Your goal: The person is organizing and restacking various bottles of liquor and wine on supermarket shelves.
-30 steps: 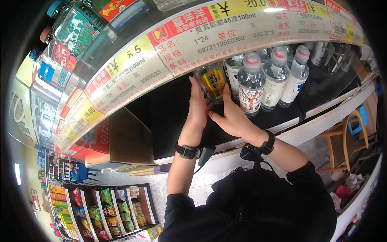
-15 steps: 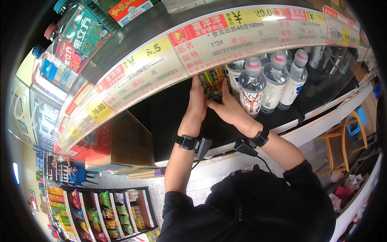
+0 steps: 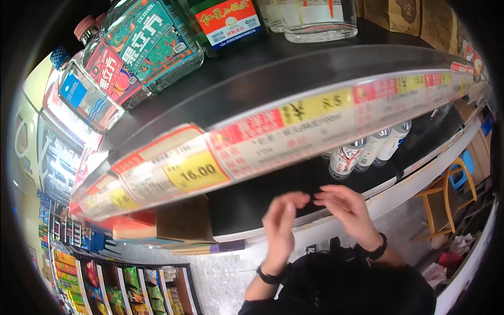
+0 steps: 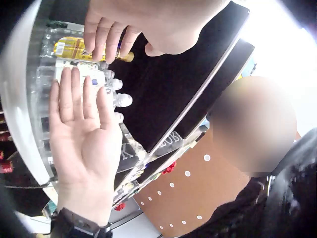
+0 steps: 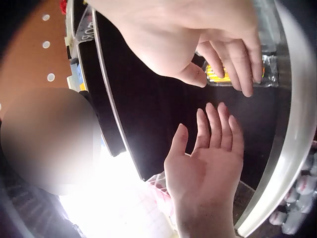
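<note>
My left hand (image 3: 281,223) and right hand (image 3: 349,212) hold nothing and are raised before the front edge of the black lower shelf (image 3: 247,207), fingers loosely bent and fingertips close together. In the left wrist view, the fingers of the left hand (image 4: 153,25) overlap a bottle with a yellow label (image 4: 72,48). The right hand (image 4: 84,144) shows its palm there. Clear white-labelled bottles (image 3: 346,160) stand on the shelf beyond the right hand. In the head view the price strip hides the yellow-labelled bottle.
A curved price strip (image 3: 294,136) runs along the upper shelf's edge, above the hands. Bottles with teal labels (image 3: 152,50) and red labels (image 3: 231,23) stand on that shelf. A cardboard box (image 3: 184,220) is at left, a snack rack (image 3: 115,278) below, a wooden chair (image 3: 451,194) at right.
Both hands have let go of the yellow-labelled bottle and drawn back toward the body, apart from each other. The head view has shifted, showing more of the upper shelf.
</note>
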{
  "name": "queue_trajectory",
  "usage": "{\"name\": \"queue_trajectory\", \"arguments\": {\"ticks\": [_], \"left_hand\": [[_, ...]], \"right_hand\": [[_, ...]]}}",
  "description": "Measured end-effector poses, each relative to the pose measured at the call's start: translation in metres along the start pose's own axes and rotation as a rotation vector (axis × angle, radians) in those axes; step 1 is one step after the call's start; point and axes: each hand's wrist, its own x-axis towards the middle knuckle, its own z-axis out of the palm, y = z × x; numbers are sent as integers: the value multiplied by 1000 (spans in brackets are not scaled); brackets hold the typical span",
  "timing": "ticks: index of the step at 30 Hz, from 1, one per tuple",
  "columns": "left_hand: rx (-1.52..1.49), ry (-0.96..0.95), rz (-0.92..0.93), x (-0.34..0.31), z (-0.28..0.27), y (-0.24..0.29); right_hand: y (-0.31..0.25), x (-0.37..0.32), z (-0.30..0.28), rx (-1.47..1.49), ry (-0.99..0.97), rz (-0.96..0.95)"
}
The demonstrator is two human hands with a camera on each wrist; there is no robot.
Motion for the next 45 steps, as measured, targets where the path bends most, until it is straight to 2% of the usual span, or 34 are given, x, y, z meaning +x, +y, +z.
{"name": "queue_trajectory", "arguments": {"ticks": [4, 6, 7, 11, 13, 15, 16, 18, 19, 21, 22, 23, 24, 25, 27, 28, 31, 33, 34, 40, 45], "left_hand": [[-43, -90, -108, -23, 4, -17], [-216, -234, -170, -22, 6, -32], [-188, -235, -185, -19, 6, -27], [-201, -352, -277, -29, 57, -35], [-181, -374, -271, -36, 78, -40], [-164, -518, -309, -37, 111, -49], [-162, -518, -306, -43, 119, -49], [-102, -626, -348, -48, 157, -56], [-113, -625, -357, -44, 142, -54], [-108, -671, -349, -58, 206, -62], [-122, -693, -382, -62, 203, -67], [-83, -699, -392, -69, 236, -73], [-79, -699, -405, -76, 258, -85], [-91, -708, -444, -78, 247, -90], [-12, -689, -446, -88, 323, -98], [-19, -695, -445, -91, 319, -102], [48, -629, -432, -102, 374, -103], [73, -620, -393, -98, 372, -103], [78, -571, -401, -100, 391, -107], [79, -552, -430, -85, 402, -119], [59, -596, -438, -69, 416, -118]], "right_hand": [[6, -16, -12, -36, 164, -65], [11, -37, -24, -23, 307, -7], [7, -48, -20, -29, 350, 2], [7, -85, -52, -19, 509, -17], [12, -98, -74, -64, 501, -66], [4, -117, -101, -38, 600, -76], [0, -128, -111, -27, 625, -41], [2, -154, -144, 13, 705, -107], [5, -151, -128, -12, 726, -76], [-7, -183, -186, -15, 749, -99], [1, -189, -182, 11, 793, -81], [-6, -198, -218, 40, 810, -93], [-8, -207, -243, 47, 793, -109], [-1, -214, -233, 15, 834, -106], [-9, -234, -309, 81, 846, -145], [-9, -237, -305, 74, 846, -145], [-28, -247, -366, 88, 847, -86], [-24, -246, -367, 95, 837, -99], [-28, -244, -392, 114, 804, -105], [-27, -215, -412, 90, 778, -59], [-49, -190, -418, 45, 746, -42]]}}
